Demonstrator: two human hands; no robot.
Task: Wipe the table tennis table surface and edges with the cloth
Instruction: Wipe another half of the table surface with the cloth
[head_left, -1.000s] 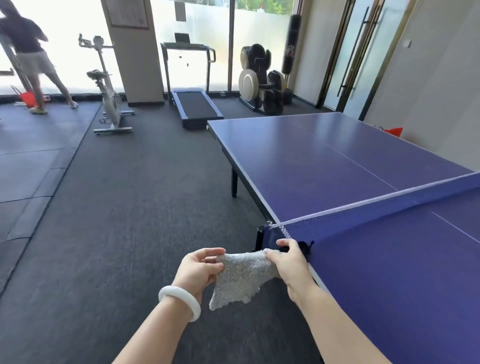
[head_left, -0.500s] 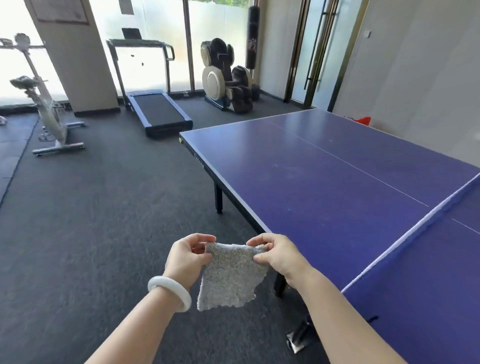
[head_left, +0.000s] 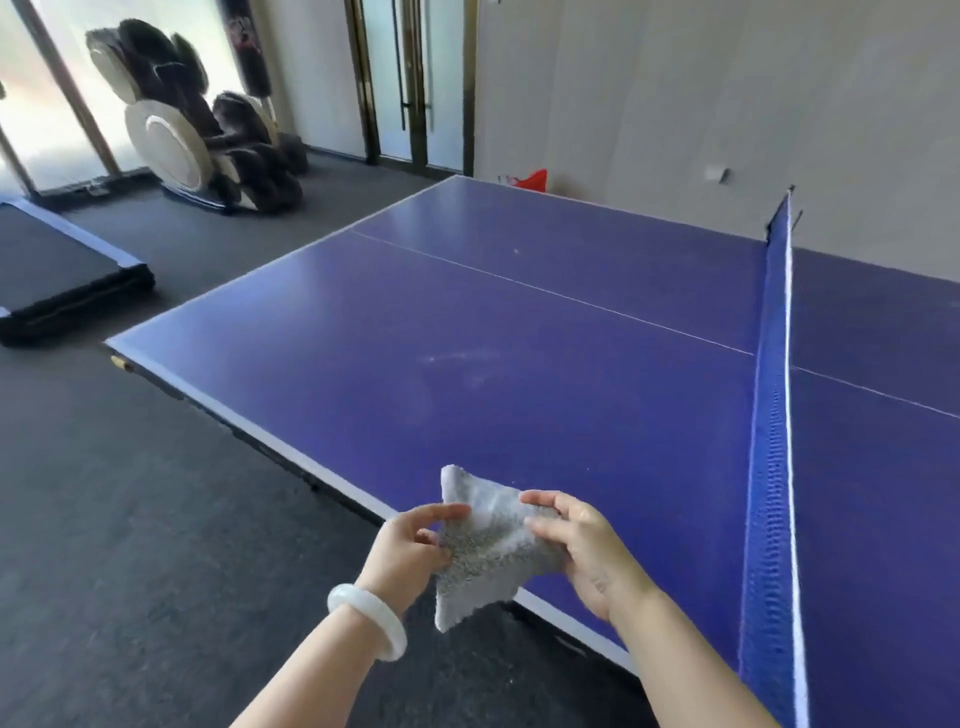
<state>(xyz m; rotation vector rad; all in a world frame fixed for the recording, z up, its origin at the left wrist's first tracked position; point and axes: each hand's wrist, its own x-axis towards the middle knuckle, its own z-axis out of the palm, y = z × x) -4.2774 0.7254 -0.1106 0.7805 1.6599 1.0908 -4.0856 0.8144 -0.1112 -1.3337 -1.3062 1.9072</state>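
Left fingers (head_left: 439, 513) curled, pinching the cloth's (head_left: 485, 556) left side. Right fingers (head_left: 543, 500) slightly spread, tips gripping its right side. The cloth is bunched between both hands, right over the table's (head_left: 467, 312) near edge. Can't tell if it touches the table. One corner sticks up over the table, another hangs below the edge. Left hand (head_left: 408, 548) is just off the table, with a white bangle (head_left: 370, 618) on that wrist. Right hand (head_left: 587, 556) is over the table.

Looks like you're readying the cloth, no wiping yet. Fold it into a flat pad so no loose corner drags. Then lay it down under a flat palm and press evenly. There's a pale smudge (head_left: 460, 358) mid-table, so hit that. The net (head_left: 769, 415) crosses the table on your right. Stroke towards it but don't snag it. For the rim, wrap the cloth over the near edge and run it along.
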